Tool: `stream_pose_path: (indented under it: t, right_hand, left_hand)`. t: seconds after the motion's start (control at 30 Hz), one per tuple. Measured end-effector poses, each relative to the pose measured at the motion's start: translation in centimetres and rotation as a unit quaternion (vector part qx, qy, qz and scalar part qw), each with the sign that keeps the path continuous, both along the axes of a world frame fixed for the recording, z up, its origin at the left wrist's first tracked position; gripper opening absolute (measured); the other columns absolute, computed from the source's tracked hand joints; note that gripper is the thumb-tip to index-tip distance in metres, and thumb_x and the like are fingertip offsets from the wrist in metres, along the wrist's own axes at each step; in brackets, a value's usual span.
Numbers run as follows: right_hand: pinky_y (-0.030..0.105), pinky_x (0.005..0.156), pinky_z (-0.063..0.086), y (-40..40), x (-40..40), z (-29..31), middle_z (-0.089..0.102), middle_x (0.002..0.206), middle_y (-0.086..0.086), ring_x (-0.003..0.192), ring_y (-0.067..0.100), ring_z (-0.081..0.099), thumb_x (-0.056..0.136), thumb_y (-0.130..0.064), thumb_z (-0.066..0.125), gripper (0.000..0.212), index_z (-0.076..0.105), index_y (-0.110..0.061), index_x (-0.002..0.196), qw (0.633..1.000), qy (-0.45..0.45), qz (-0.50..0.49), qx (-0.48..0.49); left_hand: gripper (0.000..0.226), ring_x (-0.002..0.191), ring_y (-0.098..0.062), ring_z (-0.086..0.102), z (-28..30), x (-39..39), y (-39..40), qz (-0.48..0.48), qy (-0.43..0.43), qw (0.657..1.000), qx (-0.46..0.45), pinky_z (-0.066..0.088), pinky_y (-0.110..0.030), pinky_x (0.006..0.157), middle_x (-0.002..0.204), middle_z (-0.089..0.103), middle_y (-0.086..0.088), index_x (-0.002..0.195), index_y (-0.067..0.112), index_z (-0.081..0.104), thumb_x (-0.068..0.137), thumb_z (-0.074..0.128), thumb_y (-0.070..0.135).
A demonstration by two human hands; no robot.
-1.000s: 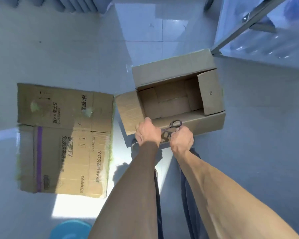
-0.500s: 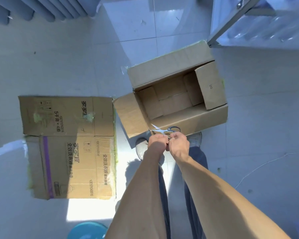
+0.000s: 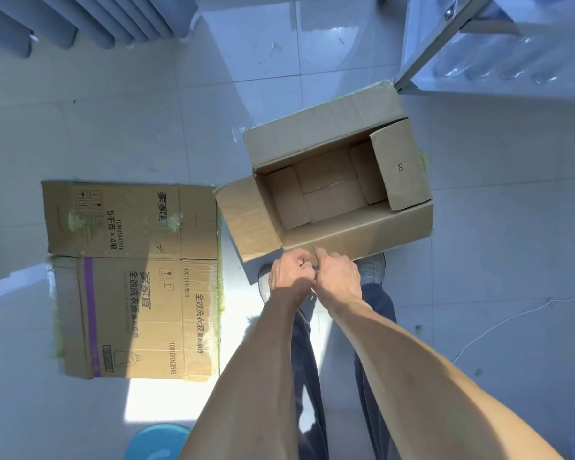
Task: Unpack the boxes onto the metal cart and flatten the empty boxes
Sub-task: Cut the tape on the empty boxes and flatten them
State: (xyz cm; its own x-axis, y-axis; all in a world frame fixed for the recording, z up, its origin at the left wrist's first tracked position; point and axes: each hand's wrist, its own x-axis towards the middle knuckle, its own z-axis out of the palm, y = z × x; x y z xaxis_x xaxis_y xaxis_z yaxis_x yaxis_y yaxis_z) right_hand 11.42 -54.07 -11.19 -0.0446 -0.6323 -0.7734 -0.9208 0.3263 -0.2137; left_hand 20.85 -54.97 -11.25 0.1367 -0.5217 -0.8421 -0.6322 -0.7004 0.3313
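Box (image 3: pixel 332 180) open, interior bare cardboard

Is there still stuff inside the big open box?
No, the open box is empty: its four top flaps stand open and only its bare cardboard bottom shows inside.

We note a pale tiled floor (image 3: pixel 113 121), a sunlit patch (image 3: pixel 160 401), and a grey ribbed radiator (image 3: pixel 90 18) far left.

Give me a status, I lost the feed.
Both hands together, curled, contents hidden. Open box empty, not yet flattened. Flattened box on floor beside it.
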Motion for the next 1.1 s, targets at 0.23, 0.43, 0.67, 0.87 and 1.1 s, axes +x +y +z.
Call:
stream_pose_path:
  t: [0.23,0.43,0.67,0.87,1.1]
  right_hand:
    - [0.039,0.085,0.044,0.8,-2.5,-1.3,0.068,0.103,0.010,0.100,0.031,0.063,0.092,-0.012,0.055,0.018,0.052,-0.012,0.110,0.992,0.109,-0.042,0.041]
    - [0.036,0.080,0.044,0.7,-4.3,-3.5,0.068,0.106,0.012,0.100,0.031,0.065,0.098,-0.019,0.052,0.016,0.048,-0.010,0.111,0.979,0.157,-0.127,-0.018]
    - [0.042,0.091,0.043,-2.5,-6.3,-5.3,0.056,0.121,0.013,0.112,0.031,0.054,0.094,-0.012,0.053,0.025,0.052,-0.012,0.119,0.978,0.139,-0.133,-0.084]
    - [0.039,0.096,0.040,-2.6,-6.7,-7.5,0.061,0.115,0.013,0.112,0.030,0.053,0.089,-0.010,0.058,0.025,0.052,-0.011,0.113,0.983,0.099,-0.127,-0.092]
    - [0.042,0.089,0.041,-2.7,-7.1,-8.5,0.067,0.102,0.016,0.100,0.033,0.060,0.095,-0.015,0.049,0.020,0.047,-0.009,0.114,0.985,0.105,-0.134,-0.036]
  left_hand:
    - [0.016,0.082,-0.022,0.065,-2.0,-1.8,2.5,0.061,0.045,0.997,0.009,0.048,-0.034,0.079,0.092,0.068,-0.004,0.089,0.024,0.055,0.099,0.048,0.035]
    - [0.021,0.101,-0.031,0.055,-3.7,-2.6,3.0,-0.020,-0.145,0.988,-0.052,0.038,-0.035,0.081,0.102,0.058,-0.014,0.106,0.008,0.052,0.101,0.036,0.021]
    - [0.029,0.115,-0.033,0.054,-5.6,-5.7,-1.2,-0.188,-0.159,0.968,-0.042,0.044,-0.041,0.094,0.123,0.056,-0.018,0.123,0.008,0.053,0.095,0.046,0.015]
    - [0.045,0.123,-0.034,0.047,-8.5,-7.6,-3.0,-0.215,-0.145,0.965,-0.036,0.041,-0.042,0.101,0.132,0.049,-0.017,0.133,0.009,0.043,0.091,0.059,0.015]
    - [0.049,0.116,-0.031,0.050,-10.8,-7.0,-1.8,-0.284,-0.192,0.939,0.003,0.043,-0.040,0.093,0.126,0.054,-0.015,0.131,0.010,0.045,0.085,0.061,0.007]
